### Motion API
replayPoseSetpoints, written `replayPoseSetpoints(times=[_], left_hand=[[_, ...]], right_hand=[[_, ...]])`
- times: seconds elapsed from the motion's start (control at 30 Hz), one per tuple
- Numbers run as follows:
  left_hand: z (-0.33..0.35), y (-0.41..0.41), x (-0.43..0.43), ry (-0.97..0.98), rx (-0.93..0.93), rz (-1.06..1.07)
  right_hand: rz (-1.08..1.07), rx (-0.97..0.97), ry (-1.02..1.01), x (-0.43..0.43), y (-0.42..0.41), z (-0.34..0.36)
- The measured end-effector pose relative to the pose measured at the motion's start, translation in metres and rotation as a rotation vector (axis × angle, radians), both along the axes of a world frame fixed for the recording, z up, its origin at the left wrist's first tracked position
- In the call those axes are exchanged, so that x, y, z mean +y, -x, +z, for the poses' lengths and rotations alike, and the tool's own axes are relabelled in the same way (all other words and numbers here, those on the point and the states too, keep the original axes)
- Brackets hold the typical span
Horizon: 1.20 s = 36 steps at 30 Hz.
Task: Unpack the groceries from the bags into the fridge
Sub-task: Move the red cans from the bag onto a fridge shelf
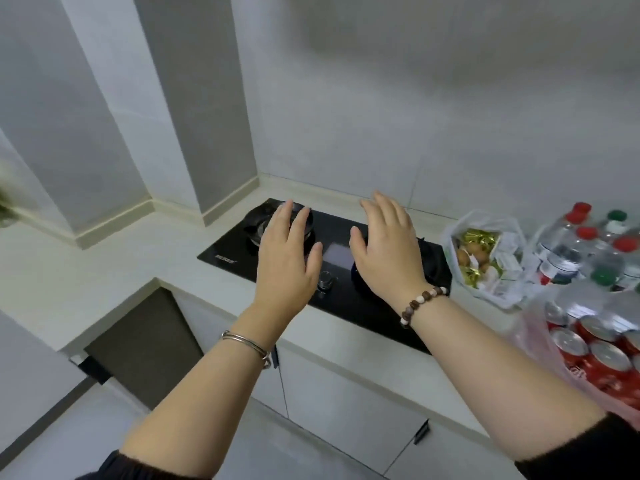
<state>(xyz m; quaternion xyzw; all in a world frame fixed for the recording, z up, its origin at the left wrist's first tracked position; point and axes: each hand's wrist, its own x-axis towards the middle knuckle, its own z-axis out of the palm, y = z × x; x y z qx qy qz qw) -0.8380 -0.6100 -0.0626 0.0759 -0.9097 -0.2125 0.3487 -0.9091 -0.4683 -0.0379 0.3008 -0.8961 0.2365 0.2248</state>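
Right of the black glass gas hob, nearest, a pink plastic bag of red drink cans sits full. Left hand and right hand hover over the hob, fingers spread wide, holding nothing. Beyond, a clear bag of eggs and capped clear water bottles stand on the pale counter. Unpacking appears unstarted. No fridge visible. Grey walls behind.

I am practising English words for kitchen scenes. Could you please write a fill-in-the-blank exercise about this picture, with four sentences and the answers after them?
1. The left hand and the right hand hover with straight fingers, and both hold ____.
2. The gas hob under them is ____ in colour.
3. The beaded bracelet is on the ____ wrist.
4. The drink cans at the right edge are ____ with silver tops.

Missing words: nothing; black; right; red.
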Motion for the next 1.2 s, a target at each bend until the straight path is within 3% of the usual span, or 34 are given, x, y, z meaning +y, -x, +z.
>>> replayPoseSetpoints(times=[0.37, 0.7, 0.8, 0.97, 1.2], left_hand=[[-0.029, 0.131, 0.112, -0.088, -0.041, -0.211], [-0.07, 0.215, 0.244, -0.135, -0.172, -0.369], [-0.084, 0.224, 0.272, -0.12, -0.205, -0.455], [-0.105, 0.223, 0.3, -0.107, -0.273, -0.635], [-0.118, 0.205, 0.33, 0.072, -0.276, -0.855]], right_hand=[[-0.183, -0.043, -0.032, 0.115, 0.113, -0.014], [-0.255, -0.289, -0.101, 0.258, 0.185, -0.058], [-0.268, -0.361, -0.144, 0.297, 0.189, -0.069], [-0.164, -0.378, -0.045, 0.334, 0.174, -0.08], [-0.172, -0.472, -0.262, 0.363, 0.161, -0.09]])
